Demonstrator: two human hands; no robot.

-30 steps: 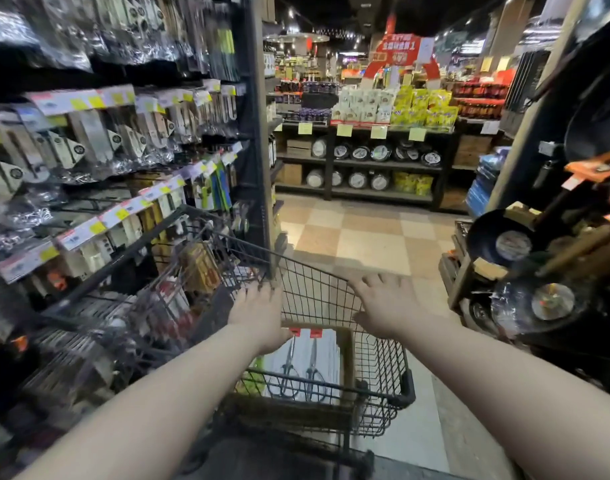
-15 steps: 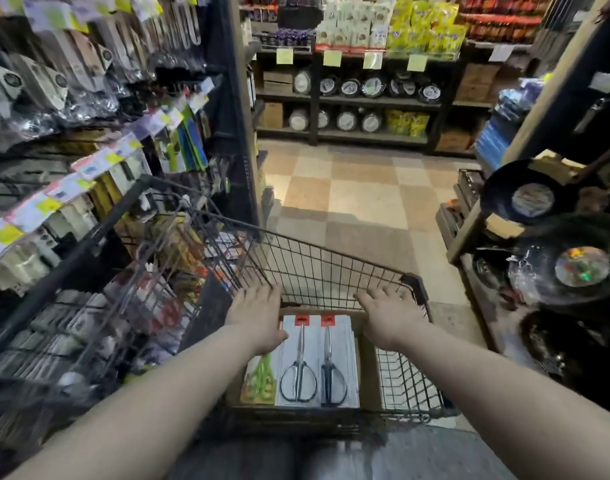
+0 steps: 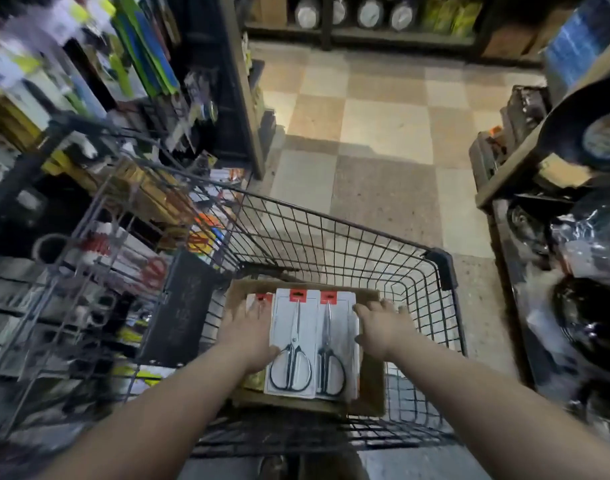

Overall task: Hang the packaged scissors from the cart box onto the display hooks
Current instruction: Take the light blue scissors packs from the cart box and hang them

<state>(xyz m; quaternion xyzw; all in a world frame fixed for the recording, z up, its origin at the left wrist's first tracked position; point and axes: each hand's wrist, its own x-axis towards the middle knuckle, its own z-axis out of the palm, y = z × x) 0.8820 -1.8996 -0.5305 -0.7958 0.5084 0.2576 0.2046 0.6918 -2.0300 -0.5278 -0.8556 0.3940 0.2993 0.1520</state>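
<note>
A brown cardboard box sits in the wire cart. Inside it lie packaged scissors on white cards with red tabs, and a second pack beside the first. My left hand lies flat over the left side of the packs, its fingers extended. At the right edge of the packs is my right hand, fingers spread over the box rim. Neither hand plainly grips a pack. The display hooks with hanging goods stand on the left, blurred.
A wire rack of packaged goods presses against the cart's left side. Black pans and wrapped cookware fill shelves on the right. Checkered floor tiles stretch ahead toward a far shelf of jars.
My view has tilted down toward the cart. Both hands have dropped from the box's far edge onto the scissors packs, left hand on the left, right hand on the right.
</note>
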